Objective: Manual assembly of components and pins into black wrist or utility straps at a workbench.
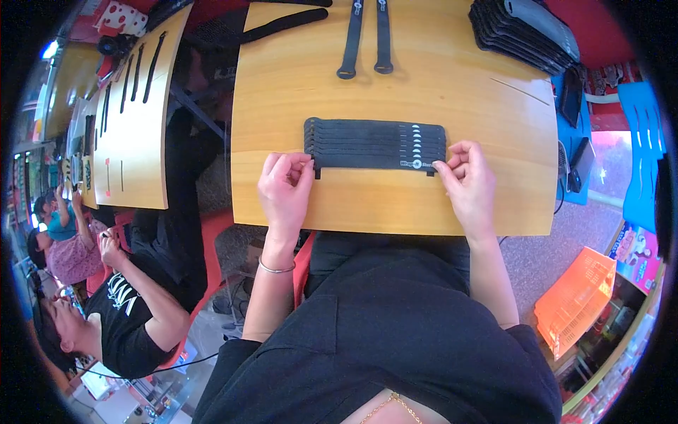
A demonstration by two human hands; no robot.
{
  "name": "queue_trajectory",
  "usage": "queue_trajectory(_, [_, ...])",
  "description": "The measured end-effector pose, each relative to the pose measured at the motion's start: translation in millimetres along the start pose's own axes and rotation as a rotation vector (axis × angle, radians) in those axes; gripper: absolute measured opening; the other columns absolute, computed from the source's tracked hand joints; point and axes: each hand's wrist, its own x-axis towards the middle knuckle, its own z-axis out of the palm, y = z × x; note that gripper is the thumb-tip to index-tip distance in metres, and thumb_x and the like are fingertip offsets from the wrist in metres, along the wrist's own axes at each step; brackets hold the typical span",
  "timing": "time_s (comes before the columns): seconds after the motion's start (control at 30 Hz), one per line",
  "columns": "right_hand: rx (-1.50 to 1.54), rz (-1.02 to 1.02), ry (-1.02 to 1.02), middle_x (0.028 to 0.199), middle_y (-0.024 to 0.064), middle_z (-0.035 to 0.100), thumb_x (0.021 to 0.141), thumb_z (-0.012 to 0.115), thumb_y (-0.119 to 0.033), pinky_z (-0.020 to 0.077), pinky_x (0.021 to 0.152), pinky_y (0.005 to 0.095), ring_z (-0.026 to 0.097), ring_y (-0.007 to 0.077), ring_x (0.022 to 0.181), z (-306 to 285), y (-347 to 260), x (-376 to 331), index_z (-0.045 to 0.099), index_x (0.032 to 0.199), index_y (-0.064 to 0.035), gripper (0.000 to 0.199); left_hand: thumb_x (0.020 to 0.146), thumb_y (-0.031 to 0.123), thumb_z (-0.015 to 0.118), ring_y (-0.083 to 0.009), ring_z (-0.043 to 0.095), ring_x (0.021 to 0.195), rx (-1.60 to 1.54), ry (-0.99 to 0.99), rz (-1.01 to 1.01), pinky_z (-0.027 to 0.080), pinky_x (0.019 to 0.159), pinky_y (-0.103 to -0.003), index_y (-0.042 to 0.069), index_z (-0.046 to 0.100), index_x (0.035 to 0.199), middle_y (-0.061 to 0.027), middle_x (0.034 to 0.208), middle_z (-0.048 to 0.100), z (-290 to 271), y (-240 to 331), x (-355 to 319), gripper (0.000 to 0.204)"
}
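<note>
A row of dark grey fabric straps (360, 141) lies crosswise on the wooden table in front of me, overlapped like shingles. White printed marks run down near their right end. At the left end of the nearest strap, my left hand (282, 182) pinches with thumb and forefinger. My right hand (469, 185) pinches the same strap's right corner. Two small black tabs stick out below the row, one by each hand. Farther off, two loose straps (351, 44) with rounded, slotted ends point toward me.
A pile of dark straps (519, 35) sits at the table's far right corner, near a thin stick (519, 90). Black strips (286, 25) lie at the far left. On the floor at right stands an orange basket (575, 300). A co-worker (134, 318) sits left beside another table (141, 155).
</note>
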Motion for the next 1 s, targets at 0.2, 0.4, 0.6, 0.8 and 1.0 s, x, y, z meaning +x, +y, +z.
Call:
queue_trajectory(0.2, [0.011, 0.009, -0.037, 0.071, 0.0030, 0.054, 0.077, 0.070, -0.002, 0.0426, 0.053, 0.0233, 0.051, 0.0087, 0.056, -2, 2, 0, 0.051, 0.100, -0.0022, 0.030, 0.074, 0.000, 0.068, -0.0181, 0.057, 0.070, 0.217, 0.008, 0.158, 0.047, 0.064, -0.031, 0.002, 0.064, 0.087, -0.0064, 0.080, 0.055, -3, 11, -3, 0.014])
queue_trajectory(0.4, [0.266, 0.042, -0.066, 0.082, 0.0022, 0.053, 0.082, 0.064, 0.000, 0.0420, 0.052, 0.0178, 0.050, 0.0044, 0.059, -9, 10, -1, 0.050, 0.104, -0.0025, 0.026, 0.072, 0.014, 0.071, -0.0300, 0.049, 0.119, 0.233, -0.241, 0.611, 0.039, 0.098, -0.042, 0.003, 0.061, 0.111, -0.0129, 0.123, 0.055, 24, 57, -14, 0.042])
queue_trajectory(0.6, [0.442, 0.092, -0.069, 0.086, 0.0008, 0.051, 0.088, 0.057, -0.002, 0.0408, 0.051, 0.0160, 0.050, 0.0034, 0.062, -18, 5, 1, 0.049, 0.106, -0.0036, 0.021, 0.081, 0.056, 0.052, -0.0297, 0.022, 0.139, 0.374, -0.605, 0.681, 0.013, 0.112, -0.048, 0.002, 0.036, 0.138, -0.0147, 0.147, 0.029, 66, 83, -17, 0.081])
queue_trajectory(0.8, [0.338, -0.087, -0.074, 0.091, 0.0034, 0.056, 0.088, 0.058, -0.002, 0.0461, 0.058, 0.0193, 0.056, 0.0071, 0.071, -15, -5, 36, 0.050, 0.109, -0.0011, 0.023, 0.080, 0.061, 0.049, -0.0271, 0.023, 0.138, 0.384, -0.637, 0.716, 0.011, 0.112, -0.050, 0.004, 0.038, 0.137, -0.0121, 0.146, 0.031, 77, 81, -21, 0.081])
queue_trajectory(1.0, [-0.200, -0.502, 0.022, 0.097, 0.0159, 0.061, 0.079, 0.071, -0.021, 0.0508, 0.074, 0.0371, 0.061, 0.0289, 0.083, 41, -29, 142, 0.049, 0.116, -0.0007, 0.047, 0.078, 0.062, 0.049, -0.0272, 0.022, 0.138, 0.350, -0.659, 0.731, 0.010, 0.112, -0.051, 0.006, 0.034, 0.140, -0.0101, 0.148, 0.028, 79, 80, -20, 0.085])
